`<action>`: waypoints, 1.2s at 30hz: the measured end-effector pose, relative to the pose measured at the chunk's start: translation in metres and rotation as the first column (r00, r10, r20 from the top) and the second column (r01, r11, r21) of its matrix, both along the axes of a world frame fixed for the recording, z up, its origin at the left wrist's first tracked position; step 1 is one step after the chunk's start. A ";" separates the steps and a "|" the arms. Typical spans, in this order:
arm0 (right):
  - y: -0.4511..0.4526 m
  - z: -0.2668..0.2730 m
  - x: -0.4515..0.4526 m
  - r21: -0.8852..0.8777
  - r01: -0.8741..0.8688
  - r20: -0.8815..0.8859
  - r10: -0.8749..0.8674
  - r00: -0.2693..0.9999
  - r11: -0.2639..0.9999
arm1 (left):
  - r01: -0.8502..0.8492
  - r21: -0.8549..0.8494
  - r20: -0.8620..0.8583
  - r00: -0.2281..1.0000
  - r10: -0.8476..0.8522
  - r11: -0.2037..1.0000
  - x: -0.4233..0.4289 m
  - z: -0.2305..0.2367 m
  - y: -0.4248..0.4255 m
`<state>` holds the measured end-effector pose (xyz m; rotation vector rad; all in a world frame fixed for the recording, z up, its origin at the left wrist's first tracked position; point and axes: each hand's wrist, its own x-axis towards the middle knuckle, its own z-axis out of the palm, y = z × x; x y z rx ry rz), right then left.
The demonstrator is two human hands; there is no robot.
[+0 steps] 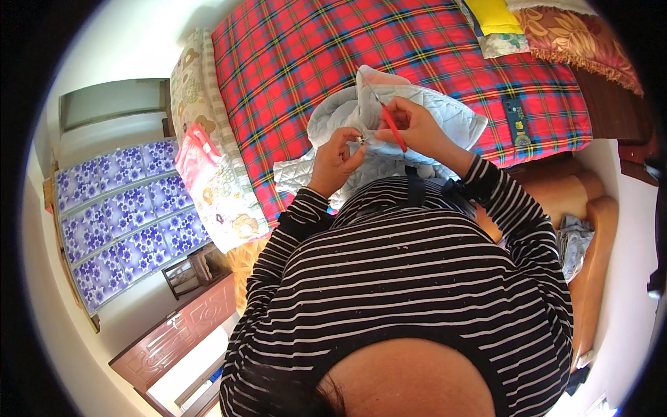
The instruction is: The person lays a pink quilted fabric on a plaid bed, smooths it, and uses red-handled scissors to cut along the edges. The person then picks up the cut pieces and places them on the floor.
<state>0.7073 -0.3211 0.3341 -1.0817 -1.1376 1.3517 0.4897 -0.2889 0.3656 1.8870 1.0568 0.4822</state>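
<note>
A light blue-grey quilted garment (443, 109) lies bunched on the near part of the bed, in front of my body. My left hand (337, 159) pinches a small metallic piece (360, 140) at the garment between thumb and fingers. Close to its right, my right hand (409, 125) holds a slim tool with red handles (393, 127); its thin metal end points away from me, towards the garment's raised pinkish-lined part. The exact kind of tool cannot be told. The fingertips of both hands are near each other over the cloth.
A red plaid bedspread (276, 68) covers the bed. A dark printed rectangular item (517, 122) lies on it at the right. Pink cloth (195, 156) rests on floral bedding (229, 208) at the left. A fringed pillow (578, 44) is at the far right, and a wooden armchair (599, 250) stands behind my right arm.
</note>
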 end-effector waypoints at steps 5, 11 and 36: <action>-0.039 0.033 0.026 -0.102 -0.346 -0.273 0.308 0.911 0.933 | 0.006 0.086 -0.040 0.999 -0.002 0.996 0.003 0.000 0.000; -0.070 0.043 0.042 -0.324 -0.535 -0.307 0.448 0.840 0.780 | 0.005 0.189 -0.137 0.990 0.021 0.982 0.007 -0.003 0.000; -0.032 0.011 0.039 -0.417 -0.589 -0.403 0.440 0.802 0.692 | 0.107 0.475 -0.369 0.926 0.087 0.873 0.016 0.005 -0.013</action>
